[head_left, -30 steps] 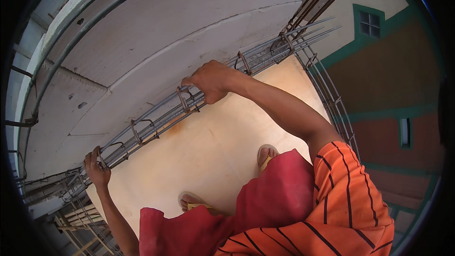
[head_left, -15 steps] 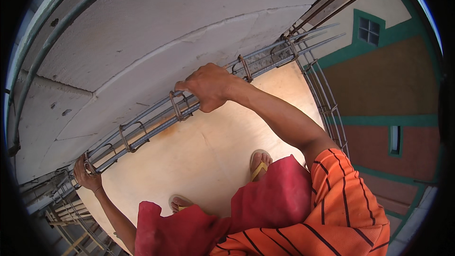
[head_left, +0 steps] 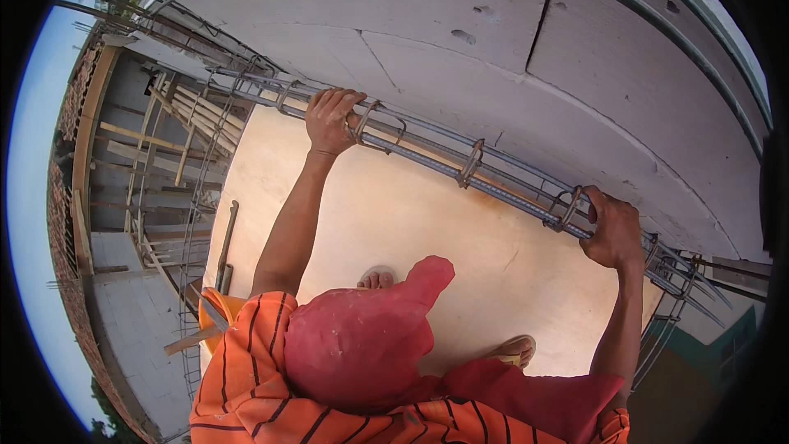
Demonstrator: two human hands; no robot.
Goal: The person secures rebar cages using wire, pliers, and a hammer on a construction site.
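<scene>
A long rebar cage [head_left: 501,181], made of ribbed steel bars tied with bent wire stirrups [head_left: 471,163], runs along the foot of a pale grey wall. My left hand [head_left: 333,119] is closed over its bars toward the left, beside a stirrup. Farther right, my right hand [head_left: 612,228] grips the same cage close to another stirrup, its thumb side against the bars. The palms and the undersides of the bars are hidden. Beneath lies a smooth tan board [head_left: 460,279], where my sandalled feet [head_left: 516,351] rest between my red-clad knees.
The block wall [head_left: 394,8] rises right behind the cage, with curved steel bars [head_left: 649,29] across its upper part. A dark metal bar [head_left: 228,242] lies by the board's left edge, near an orange object [head_left: 215,341]. Timber poles [head_left: 201,119] and upright rebar stand beyond.
My view has swung to the left, bringing in the timber and sky on that side. Both hands keep about the same places on the cage.
</scene>
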